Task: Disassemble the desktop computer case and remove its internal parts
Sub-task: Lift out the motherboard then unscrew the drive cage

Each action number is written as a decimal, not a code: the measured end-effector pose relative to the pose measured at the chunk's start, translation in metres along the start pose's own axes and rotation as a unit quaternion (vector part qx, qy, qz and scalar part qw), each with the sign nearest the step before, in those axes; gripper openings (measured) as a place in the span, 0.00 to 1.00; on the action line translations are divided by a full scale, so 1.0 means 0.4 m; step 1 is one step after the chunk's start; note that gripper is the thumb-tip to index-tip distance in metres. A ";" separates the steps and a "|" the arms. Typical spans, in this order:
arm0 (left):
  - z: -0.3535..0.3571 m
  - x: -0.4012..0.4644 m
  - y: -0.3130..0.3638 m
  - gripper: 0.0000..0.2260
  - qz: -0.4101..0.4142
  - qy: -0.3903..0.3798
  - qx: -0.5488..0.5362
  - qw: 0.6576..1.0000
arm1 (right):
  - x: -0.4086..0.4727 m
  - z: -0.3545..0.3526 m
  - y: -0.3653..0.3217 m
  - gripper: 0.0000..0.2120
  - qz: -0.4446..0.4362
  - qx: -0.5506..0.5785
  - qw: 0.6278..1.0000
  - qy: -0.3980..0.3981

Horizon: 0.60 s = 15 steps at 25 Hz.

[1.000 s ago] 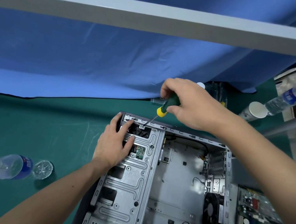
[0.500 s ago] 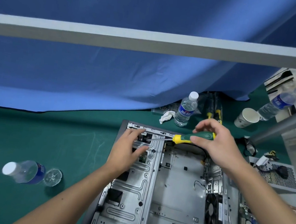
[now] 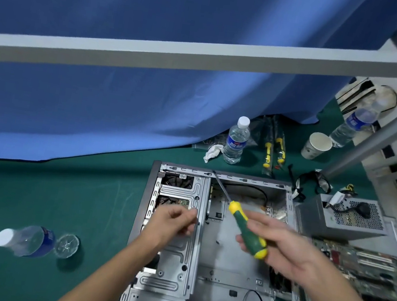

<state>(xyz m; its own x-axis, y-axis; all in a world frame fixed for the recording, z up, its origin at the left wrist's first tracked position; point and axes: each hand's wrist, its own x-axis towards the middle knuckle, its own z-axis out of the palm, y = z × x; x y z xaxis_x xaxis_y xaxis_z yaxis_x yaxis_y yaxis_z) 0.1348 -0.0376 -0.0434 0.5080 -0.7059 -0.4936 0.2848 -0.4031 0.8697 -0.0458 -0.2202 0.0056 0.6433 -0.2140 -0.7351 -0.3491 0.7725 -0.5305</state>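
Note:
The open desktop case (image 3: 151,195) lies flat on the green mat, its grey drive cage (image 3: 187,252) on the left and the bare tray with loose black cables on the right. My right hand (image 3: 287,253) grips a green and yellow screwdriver (image 3: 251,236) above the case, its tip pointing up-left toward the top rail. Over the drive cage hovers my left hand (image 3: 167,223), blurred, with fingertips drawn together. Nothing shows plainly between them.
A power supply (image 3: 345,218) and a motherboard (image 3: 361,267) lie right of the case. Behind it stand a water bottle (image 3: 236,140), spare screwdrivers (image 3: 274,149), a paper cup (image 3: 316,145) and glasses (image 3: 317,182). Another bottle (image 3: 27,240) lies at the left. A grey bar (image 3: 207,55) crosses overhead.
My right hand has pulled the screwdriver back from the case's top-left corner toward me and to the right. My left hand has lifted off the cage corner, its fingers closing together.

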 end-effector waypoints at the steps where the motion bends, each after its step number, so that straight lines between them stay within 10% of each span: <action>1: 0.020 -0.009 -0.005 0.14 -0.026 -0.024 -0.041 0.999 | -0.002 0.014 0.030 0.21 0.000 -0.001 1.000 -0.022; 8: 0.130 -0.052 -0.033 0.17 -0.088 -0.082 -0.126 0.985 | 0.004 0.062 0.160 0.03 -0.165 -0.221 0.957 0.093; 15: 0.216 -0.074 -0.038 0.18 -0.100 -0.084 -0.085 0.988 | -0.021 -0.007 0.185 0.05 -0.198 -0.294 0.931 0.086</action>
<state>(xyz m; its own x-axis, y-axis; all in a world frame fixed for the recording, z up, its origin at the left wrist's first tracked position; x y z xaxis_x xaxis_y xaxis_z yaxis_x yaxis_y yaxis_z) 0.0452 -0.0607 -0.0424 0.2893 -0.7147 -0.6368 0.5057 -0.4507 0.7356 -0.0790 -0.1631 -0.0286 0.6996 -0.5448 -0.4624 -0.4526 0.1629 -0.8767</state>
